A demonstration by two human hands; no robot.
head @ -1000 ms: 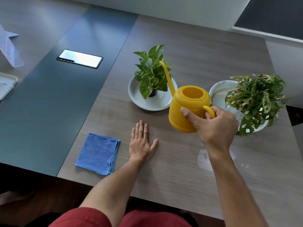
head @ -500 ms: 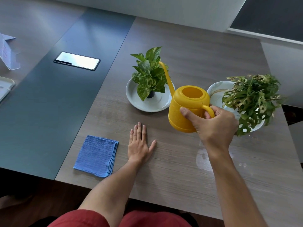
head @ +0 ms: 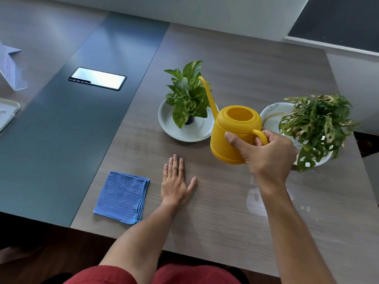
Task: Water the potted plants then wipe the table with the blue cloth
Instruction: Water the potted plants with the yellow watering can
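Head view: the right hand point(head: 266, 154) is wrapped round the handle of the yellow watering can point(head: 235, 134), thumb laid along the can's side, fingers curled through the loop. The can looks lifted off the table point(head: 235, 58) and only slightly tipped; its long spout point(head: 208, 95) reaches forward and to the left of the hand, ending among the leaves of the pothos plant point(head: 187, 95), which stands on a white saucer point(head: 184, 134). To pour well, I would tilt slowly from the wrist and bring the spout tip lower, over the small dark pot rather than the foliage, so water lands in soil and not on the saucer. Just right of the hand, the holey-leaved plant point(head: 315, 128) on its own plate waits its turn. Near the forearm a wet patch point(head: 255, 197) already marks the wood. Further left, the left hand point(head: 176, 183) rests flat, fingers spread, with the blue cloth point(head: 122, 196) just beyond it.
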